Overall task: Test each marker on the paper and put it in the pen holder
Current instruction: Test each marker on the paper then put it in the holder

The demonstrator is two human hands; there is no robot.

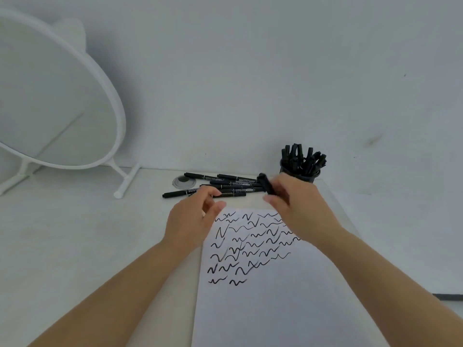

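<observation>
From the head view, the only one we have, our right hand (295, 196) pinches a black marker (266, 184) between thumb and fingertips; the barrel sticks out up and to the left of the fingers, tilted, its far end toward the wall. The picture is blurred here, so we cannot tell whether a cap is on or which end points out.

Our left hand (193, 216) is just left of the right one, fingers (210, 194) loosely curled and a little apart, thumb near the forefinger. We see nothing between them, though a small cap would be hard to make out.

The pen holder (300, 171), already crowded with upright markers, stands just beyond the right-hand knuckles, slightly right of the held marker's tip. That is the relation we judge the coming move to turn on: if this marker is tested, the right hand is far nearer, and the barrel must swing from its slant to upright to slip in among the others.

The untested pile of markers (220, 184) lies just past the left fingertips, long axes running left to right across us, so the left hand is nearer for fetching one.

The paper (263, 284), its squiggles mostly on the upper part, lies beneath and behind both hands, toward us.
</observation>
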